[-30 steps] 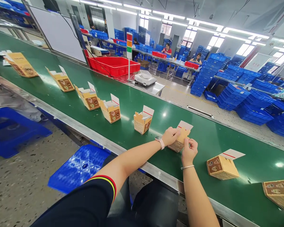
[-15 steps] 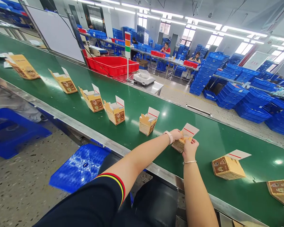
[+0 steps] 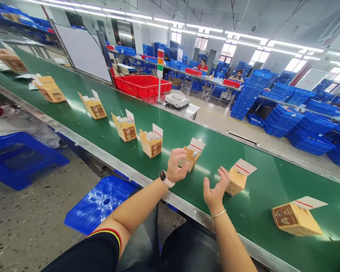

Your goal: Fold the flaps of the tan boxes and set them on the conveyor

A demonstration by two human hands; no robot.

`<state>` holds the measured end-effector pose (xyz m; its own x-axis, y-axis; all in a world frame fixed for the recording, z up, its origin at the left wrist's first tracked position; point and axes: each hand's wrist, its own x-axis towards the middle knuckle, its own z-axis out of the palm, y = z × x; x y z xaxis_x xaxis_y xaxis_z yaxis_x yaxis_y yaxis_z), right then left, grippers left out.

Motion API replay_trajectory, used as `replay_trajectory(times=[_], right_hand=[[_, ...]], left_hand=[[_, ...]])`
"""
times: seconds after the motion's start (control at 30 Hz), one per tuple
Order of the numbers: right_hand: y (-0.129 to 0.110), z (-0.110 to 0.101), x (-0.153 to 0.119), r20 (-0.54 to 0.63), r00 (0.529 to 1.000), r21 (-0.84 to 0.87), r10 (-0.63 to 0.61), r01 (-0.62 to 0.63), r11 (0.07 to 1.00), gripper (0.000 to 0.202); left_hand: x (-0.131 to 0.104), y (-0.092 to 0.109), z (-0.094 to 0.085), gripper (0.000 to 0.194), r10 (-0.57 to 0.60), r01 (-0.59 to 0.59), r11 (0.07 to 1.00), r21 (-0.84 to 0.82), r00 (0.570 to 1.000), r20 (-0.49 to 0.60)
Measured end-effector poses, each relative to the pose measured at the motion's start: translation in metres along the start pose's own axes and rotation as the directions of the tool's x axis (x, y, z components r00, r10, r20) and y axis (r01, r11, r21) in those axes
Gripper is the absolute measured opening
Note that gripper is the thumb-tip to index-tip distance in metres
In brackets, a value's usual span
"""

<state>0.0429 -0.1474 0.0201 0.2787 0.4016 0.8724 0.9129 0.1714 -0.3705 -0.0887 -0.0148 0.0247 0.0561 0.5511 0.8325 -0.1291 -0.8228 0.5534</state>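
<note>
Cartons line the green belt in a slanting row; the left hand, half curled and seemingly empty, hangs in front of an open-topped carton midway between the belt's near and far edges — whether they touch I cannot tell; the right hand, fingers spread and holding nothing, is at the near-left side of a folded-in carton with its white flap raised; the step in hand looks like passing from this one to the open-topped one, which would call for fingertips of both hands on its yellow flaps, pressing inward; a brown panel farther right bears cartoon figures — any lettering there is too small to read.
</note>
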Motion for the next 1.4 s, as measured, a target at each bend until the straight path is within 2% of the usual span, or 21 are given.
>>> replay_trajectory(times=[0.07,0.13,0.2,0.27,0.37,0.43,0.57,0.7,0.77,0.87,1.0,1.1,1.2,1.27,1.3,1.33,1.4], right_hand=[[0.007,0.025,0.007,0.189,0.981,0.052,-0.049,0.040,0.998,0.050],[0.021,0.049,0.012,0.290,0.956,0.042,-0.035,0.023,0.999,0.055],[0.036,0.066,0.015,0.328,0.945,0.011,0.019,-0.024,1.000,0.054],[0.047,0.074,0.017,0.305,0.950,0.015,0.064,-0.072,0.997,0.045],[0.055,0.071,0.020,0.232,0.971,0.085,0.064,-0.086,0.993,0.034],[0.057,0.063,0.022,0.223,0.974,0.124,0.049,-0.078,0.989,0.033],[0.059,0.047,0.021,0.229,0.971,0.162,0.066,-0.105,0.981,0.036],[0.057,0.039,0.013,0.093,0.984,0.188,0.151,-0.167,0.968,0.037],[0.056,0.036,0.011,0.015,0.973,0.195,0.231,-0.230,0.953,0.042],[0.056,0.032,0.012,-0.023,0.939,0.213,0.344,-0.332,0.919,0.048],[0.057,0.029,0.016,-0.033,0.911,0.187,0.411,-0.399,0.898,0.051],[0.059,0.026,0.018,-0.041,0.898,0.158,0.438,-0.427,0.890,0.051],[0.063,0.022,0.016,-0.072,0.879,0.140,0.471,-0.459,0.878,0.051],[0.065,0.018,0.014,-0.104,0.862,0.129,0.497,-0.484,0.866,0.051],[0.066,0.016,0.013,-0.119,0.847,0.128,0.518,-0.505,0.854,0.050],[0.068,0.014,0.013,-0.129,0.826,0.132,0.548,-0.533,0.835,0.049],[0.071,0.010,0.014,-0.132,0.767,0.151,0.628,-0.611,0.777,0.047]], left_hand=[[0.006,-0.021,-0.010,0.045,-0.143,0.139,0.989,0.047,0.985,0.094],[0.010,-0.039,-0.009,0.057,-0.260,0.263,0.964,0.029,0.917,0.303],[0.009,-0.049,-0.002,0.063,-0.229,0.274,0.962,-0.012,0.827,0.513],[0.006,-0.052,0.006,0.062,-0.157,0.209,0.978,-0.012,0.772,0.616],[0.008,-0.047,0.017,0.057,-0.141,0.096,0.990,0.104,0.733,0.666],[0.014,-0.042,0.025,0.054,-0.149,0.040,0.985,0.170,0.699,0.700],[0.026,-0.036,0.041,0.042,-0.131,-0.010,0.985,0.175,0.620,0.774],[0.030,-0.030,0.049,0.038,-0.126,-0.051,0.981,0.189,0.570,0.812],[0.031,-0.027,0.052,0.038,-0.124,-0.078,0.978,0.196,0.540,0.832],[0.033,-0.022,0.059,0.038,-0.134,-0.065,0.979,0.194,0.516,0.846],[0.035,-0.017,0.069,0.039,-0.181,-0.027,0.974,0.225,0.502,0.845],[0.035,-0.013,0.076,0.037,-0.251,-0.009,0.958,0.288,0.461,0.851],[0.035,-0.009,0.082,0.034,-0.340,0.057,0.936,0.348,0.412,0.845],[0.031,-0.005,0.086,0.030,-0.363,0.140,0.932,0.335,0.406,0.839],[0.027,-0.002,0.088,0.028,-0.354,0.199,0.934,0.295,0.429,0.831],[0.022,0.000,0.090,0.027,-0.341,0.269,0.934,0.235,0.479,0.809],[0.011,0.007,0.095,0.032,-0.355,0.420,0.904,0.084,0.626,0.694]])
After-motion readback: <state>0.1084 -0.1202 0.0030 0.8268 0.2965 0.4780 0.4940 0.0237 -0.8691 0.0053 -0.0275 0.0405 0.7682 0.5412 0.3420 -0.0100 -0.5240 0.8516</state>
